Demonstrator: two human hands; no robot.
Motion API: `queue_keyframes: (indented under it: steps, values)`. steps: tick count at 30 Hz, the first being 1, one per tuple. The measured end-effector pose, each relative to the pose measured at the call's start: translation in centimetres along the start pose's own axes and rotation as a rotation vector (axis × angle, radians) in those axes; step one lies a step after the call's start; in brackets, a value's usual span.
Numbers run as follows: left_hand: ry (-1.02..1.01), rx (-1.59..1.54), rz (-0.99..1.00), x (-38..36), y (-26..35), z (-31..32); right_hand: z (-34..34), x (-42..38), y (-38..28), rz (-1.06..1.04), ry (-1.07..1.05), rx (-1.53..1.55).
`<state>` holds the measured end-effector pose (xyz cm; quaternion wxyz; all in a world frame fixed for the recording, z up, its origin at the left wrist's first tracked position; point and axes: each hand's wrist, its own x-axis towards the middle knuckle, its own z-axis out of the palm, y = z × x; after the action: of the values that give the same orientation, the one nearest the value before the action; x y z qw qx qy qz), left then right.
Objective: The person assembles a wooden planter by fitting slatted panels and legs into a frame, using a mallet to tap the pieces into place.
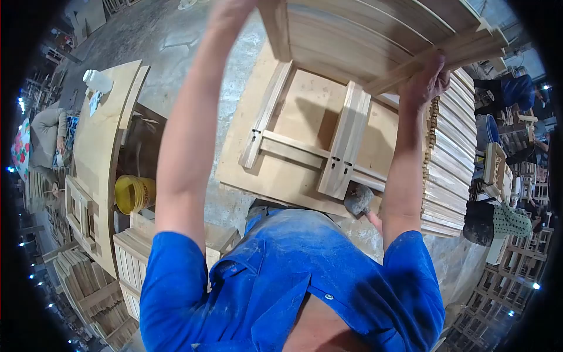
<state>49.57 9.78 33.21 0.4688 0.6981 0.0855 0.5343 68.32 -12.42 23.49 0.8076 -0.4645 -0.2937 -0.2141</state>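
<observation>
A slatted wooden panel (346,44) is tilted up in front of me. My right hand (425,82) is closed round its lower right rail. At the top edge my left hand (231,10) is blurred and partly cut off, beside the panel's upper left post; its fingers do not show. Beneath the panel lies a wooden frame (340,141) with dark slots near the ends of its bars, on a plywood sheet (234,158). A dark, rounded tool head like a mallet's (358,199) rests against the frame's near end. I cannot make out the pinkish piece beside it.
On the right stands a long row of stacked wooden slats (448,164). To the left are a plywood-topped bench (97,152), a white bottle (98,81), a yellow bucket (135,194) and stacked wood parts (88,287). Other people (50,138) are at both sides.
</observation>
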Motion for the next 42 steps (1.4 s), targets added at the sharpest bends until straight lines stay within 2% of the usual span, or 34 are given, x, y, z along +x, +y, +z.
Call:
queue_keyframes:
  steps: [1, 3, 4, 6, 7, 9, 11, 12, 13, 14, 15, 16, 17, 18, 20, 22, 23, 25, 26, 28, 29, 30, 31, 32, 33, 34, 36, 38, 40, 41, 42]
  values:
    - [0.087, 0.091, -0.021, -0.2, -3.4, 1.6, -0.2, 0.7, 1.1, 0.002, -0.001, -0.001]
    - [0.113, -0.232, -0.082, -0.2, -6.6, 4.8, -0.6, 1.2, 4.4, 0.026, 0.047, -0.07]
    - [0.103, -0.231, -0.08, -0.1, -8.0, 5.2, -0.7, 1.2, 6.2, 0.025, 0.058, -0.069]
    - [0.113, 0.069, -0.095, 0.4, -11.1, 5.6, -1.1, 0.9, 10.2, 0.078, 0.088, -0.17]
    - [0.106, 0.067, -0.096, 0.7, -12.6, 5.7, -1.2, 0.6, 12.2, 0.078, 0.095, -0.174]
    - [0.093, 0.066, -0.109, 1.2, -14.8, 5.9, -0.5, 0.1, 14.6, 0.016, 0.082, -0.148]
    - [0.078, 0.072, -0.093, 2.0, -16.8, 5.5, -0.7, -0.1, 16.3, 0.005, 0.009, -0.264]
    - [0.07, 0.081, -0.068, 2.2, -17.4, 5.3, -0.5, 0.1, 17.1, -0.095, -0.013, -0.391]
    - [0.065, 0.076, -0.099, 2.1, -18.0, 5.3, -0.5, 0.2, 17.6, -0.139, -0.036, -0.464]
    - [0.07, -0.026, -0.231, 2.7, -18.3, 5.4, -0.3, 0.4, 17.8, -0.185, -0.055, -0.536]
    - [0.072, -0.128, -0.362, 3.3, -18.3, 5.6, 0.1, 0.9, 17.7, -0.103, -0.025, -0.486]
    - [0.068, -0.135, -0.381, 3.7, -18.2, 5.9, 0.5, 1.3, 17.5, -0.021, 0.009, -0.44]
    - [0.1, -0.098, -0.384, 4.0, -17.7, 6.2, 0.7, 1.4, 17.8, -0.016, 0.007, -0.463]
    - [0.125, -0.068, -0.389, 4.2, -17.7, 6.8, 0.6, 1.7, 18.4, 0.109, 0.001, -0.369]
    - [0.182, -0.036, -0.291, 4.8, -18.0, 7.9, -1.2, 2.5, 19.0, 0.22, 0.012, -0.332]
    - [0.171, -0.296, -0.131, 5.1, -19.3, 8.9, -1.9, 3.5, 20.5, 0.076, -0.002, -0.56]
    - [0.168, -0.312, -0.145, 5.1, -19.6, 8.9, -1.8, 3.8, 21.5, 0.009, -0.01, -0.662]
    - [0.2, -0.074, -0.176, 5.1, -19.7, 8.7, -1.7, 4.5, 23.4, -0.127, -0.034, -0.845]
    - [0.225, -0.001, -0.138, 5.0, -20.2, 8.8, -2.1, 4.9, 24.2, -0.122, -0.042, -0.854]
    - [0.208, -0.108, -0.225, 5.3, -21.4, 9.1, -3.5, 4.8, 25.6, -0.583, -0.136, -1.241]
    - [0.195, -0.214, -0.3, 5.0, -21.6, 9.3, -4.0, 3.7, 26.1, -0.568, -0.145, -1.25]
    - [0.174, 0.068, -0.302, 4.6, -20.6, 9.3, -3.8, 2.6, 26.9, -0.482, -0.088, -1.095]
    - [0.171, 0.072, -0.252, 5.3, -21.8, 8.6, -3.3, 2.5, 27.7, -0.461, -0.023, -0.995]
    - [0.05, 0.699, 0.174, 6.0, -25.0, 7.2, -2.9, 2.4, 28.7, -0.447, 0.042, -0.891]
    - [-0.047, 1.304, 0.615, 6.4, -26.4, 6.6, -3.1, 2.4, 28.1, -0.349, 0.021, -0.882]
    - [0.046, 0.807, 0.304, 6.1, -24.1, 6.9, -2.8, 2.0, 26.4, -0.202, -0.096, -0.927]
    - [0.025, 0.493, 0.091, 5.5, -24.8, 6.8, -2.1, 1.7, 23.6, 0.075, -0.286, -1.036]
    - [-0.135, 0.246, -0.129, 6.2, -27.3, 5.7, -1.9, 1.6, 20.0, 0.199, -0.344, -1.091]
    - [-0.318, -0.029, -0.413, 6.9, -32.1, 2.5, -4.6, 0.4, 14.8, 0.215, -0.263, -1.082]
    - [-0.218, -0.011, -0.439, 4.9, -29.3, 1.2, -6.8, -1.0, 12.4, 0.127, -0.109, -1.061]
    - [-0.117, 0.005, -0.464, 2.8, -26.1, 0.0, -11.1, -2.0, 9.4, 0.258, -0.049, -1.01]
